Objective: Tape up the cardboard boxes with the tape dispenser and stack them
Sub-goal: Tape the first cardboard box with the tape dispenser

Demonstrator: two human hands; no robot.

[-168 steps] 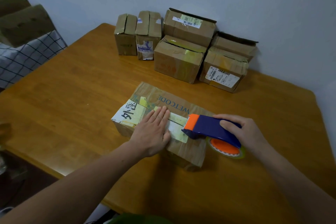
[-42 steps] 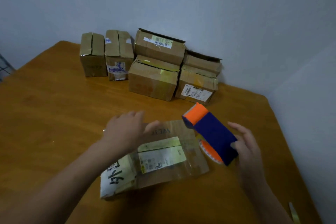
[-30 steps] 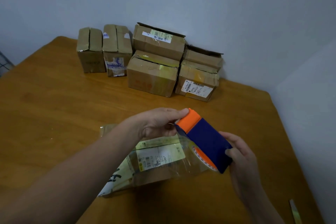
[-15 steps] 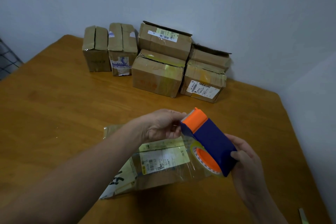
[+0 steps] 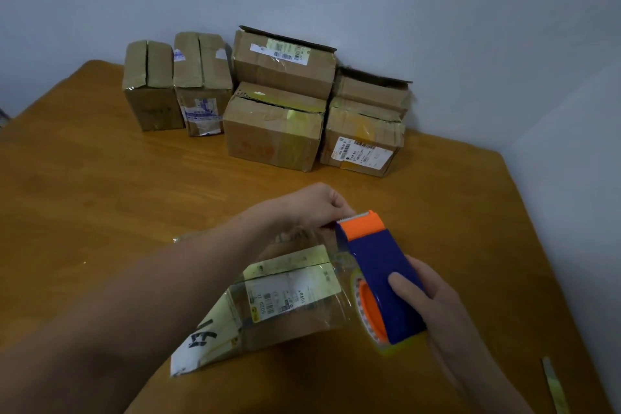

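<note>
Our right hand (image 5: pixel 433 306) grips the dispenser (image 5: pixel 379 265), pointing eleven o'clock; left fingers (image 5: pixel 337 203) pinch tape (image 5: pixel 336 255) at its far end, box (image 5: pixel 285 296) at seven.

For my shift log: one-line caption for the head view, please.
Right hand holds the blue-and-orange tape dispenser by a cardboard box while the left hand pinches the tape end at its cutter.

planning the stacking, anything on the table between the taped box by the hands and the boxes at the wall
Nothing visible: only bare wooden table lies between the taped brown cardboard box and the stacked brown cardboard boxes.
</note>
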